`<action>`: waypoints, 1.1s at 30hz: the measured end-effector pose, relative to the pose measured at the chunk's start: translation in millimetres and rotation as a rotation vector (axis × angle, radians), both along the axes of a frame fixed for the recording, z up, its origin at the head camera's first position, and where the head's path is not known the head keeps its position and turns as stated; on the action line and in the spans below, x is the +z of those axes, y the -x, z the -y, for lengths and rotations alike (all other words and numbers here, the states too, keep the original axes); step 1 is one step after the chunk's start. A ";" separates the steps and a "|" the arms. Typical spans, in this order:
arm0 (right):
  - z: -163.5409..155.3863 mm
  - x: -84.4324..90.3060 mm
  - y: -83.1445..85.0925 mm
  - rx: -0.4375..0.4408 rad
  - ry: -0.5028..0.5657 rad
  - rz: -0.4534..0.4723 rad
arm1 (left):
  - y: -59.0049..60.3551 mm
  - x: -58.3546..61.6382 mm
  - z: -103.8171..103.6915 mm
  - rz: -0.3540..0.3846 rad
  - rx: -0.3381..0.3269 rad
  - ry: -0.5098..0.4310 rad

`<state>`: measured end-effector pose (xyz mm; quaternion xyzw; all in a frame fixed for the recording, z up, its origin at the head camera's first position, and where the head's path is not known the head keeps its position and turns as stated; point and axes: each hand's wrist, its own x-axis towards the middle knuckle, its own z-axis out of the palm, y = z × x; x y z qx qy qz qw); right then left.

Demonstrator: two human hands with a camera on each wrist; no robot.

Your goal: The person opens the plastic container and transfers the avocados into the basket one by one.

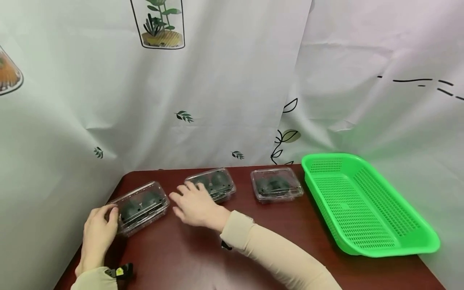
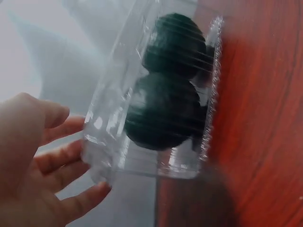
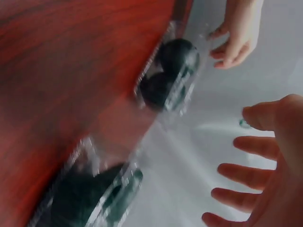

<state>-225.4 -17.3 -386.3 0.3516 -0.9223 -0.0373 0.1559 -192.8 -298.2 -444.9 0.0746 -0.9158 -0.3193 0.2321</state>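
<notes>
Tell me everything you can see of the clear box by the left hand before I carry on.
The leftmost clamshell box is clear, thin ribbed plastic with its lid closed over two dark round fruits lying side by side. It rests flat, angled, at the left edge of the dark red table. The left hand touches its near-left end with straight fingers. The right hand hovers spread beside it, apparently not touching.

The left hand (image 1: 97,233) is lying at the near left, fingers loosely curved. The right hand (image 1: 193,205) is hovering mid-scene, fingers spread and pointing left.
</notes>
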 end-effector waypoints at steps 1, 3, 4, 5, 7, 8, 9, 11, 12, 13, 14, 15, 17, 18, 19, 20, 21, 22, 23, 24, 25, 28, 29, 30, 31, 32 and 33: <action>4.8 -2.9 -0.5 0.012 -0.006 -0.010 | -1.3 -3.3 1.7 0.009 0.029 -0.024; 14.0 -8.6 -1.1 0.032 -0.012 -0.024 | -3.1 -8.4 4.1 0.031 0.091 -0.077; 18.6 -11.1 -1.2 0.039 -0.013 -0.031 | -3.5 -10.5 5.5 0.042 0.122 -0.103; 23.5 -13.6 -1.1 0.046 -0.015 -0.033 | -3.7 -12.2 7.0 0.054 0.151 -0.133; 33.3 -17.9 -0.5 0.059 -0.019 -0.041 | -3.6 -16.0 10.0 0.082 0.204 -0.192; 38.2 -19.9 -0.4 0.065 -0.021 -0.036 | -3.5 -18.1 11.6 0.103 0.225 -0.222; 42.9 -22.2 -0.6 0.071 -0.024 -0.028 | -3.4 -20.7 13.2 0.118 0.242 -0.246; 52.2 -27.2 -1.6 0.091 -0.034 -0.011 | -3.7 -26.3 15.7 0.163 0.270 -0.299; 56.6 -29.7 -2.1 0.103 -0.042 -0.008 | -3.7 -29.4 16.8 0.186 0.279 -0.328; 61.0 -32.0 -2.7 0.114 -0.050 0.000 | -3.6 -32.2 17.8 0.205 0.281 -0.369; 65.4 -34.1 -3.3 0.123 -0.061 0.004 | -3.2 -34.7 18.5 0.223 0.283 -0.414; 69.8 -35.8 -3.8 0.132 -0.073 0.002 | -2.7 -36.7 19.1 0.234 0.278 -0.463; 79.2 -37.9 -4.4 0.145 -0.103 -0.011 | -1.1 -39.1 19.9 0.254 0.264 -0.570; 84.2 -38.9 -4.8 0.153 -0.115 -0.022 | -0.3 -40.0 20.4 0.257 0.254 -0.614; 89.5 -39.9 -5.5 0.162 -0.121 -0.031 | 0.3 -40.4 20.9 0.260 0.240 -0.659; 94.7 -40.7 -6.4 0.173 -0.126 -0.037 | 0.7 -40.4 21.6 0.263 0.232 -0.703; 100.1 -41.9 -7.3 0.187 -0.128 -0.040 | 0.6 -40.4 22.4 0.264 0.216 -0.757; 105.4 -43.2 -8.1 0.201 -0.128 -0.043 | 0.2 -40.8 23.4 0.267 0.191 -0.806; 110.5 -44.8 -8.8 0.215 -0.126 -0.044 | -0.2 -41.2 24.3 0.271 0.156 -0.853; 114.9 -46.5 -9.4 0.226 -0.126 -0.041 | -0.6 -42.4 25.1 0.273 0.113 -0.894; 118.6 -48.3 -9.6 0.230 -0.132 -0.033 | -0.5 -43.5 24.7 0.275 0.071 -0.934; 126.9 -53.0 -10.3 0.237 -0.164 -0.028 | -0.9 -48.8 22.6 0.277 -0.051 -0.986; 129.8 -54.6 -10.2 0.235 -0.173 -0.027 | -1.1 -49.9 21.5 0.276 -0.070 -0.981; 132.7 -56.3 -10.4 0.231 -0.184 -0.025 | -1.6 -51.2 20.5 0.274 -0.076 -0.968; 135.7 -57.7 -10.5 0.230 -0.192 -0.025 | -1.7 -51.5 19.1 0.277 -0.060 -0.953; 138.6 -58.9 -10.4 0.229 -0.195 -0.029 | -2.1 -51.7 18.3 0.279 -0.046 -0.933; 142.0 -59.9 -10.2 0.225 -0.194 -0.029 | -2.8 -51.3 18.2 0.283 -0.028 -0.911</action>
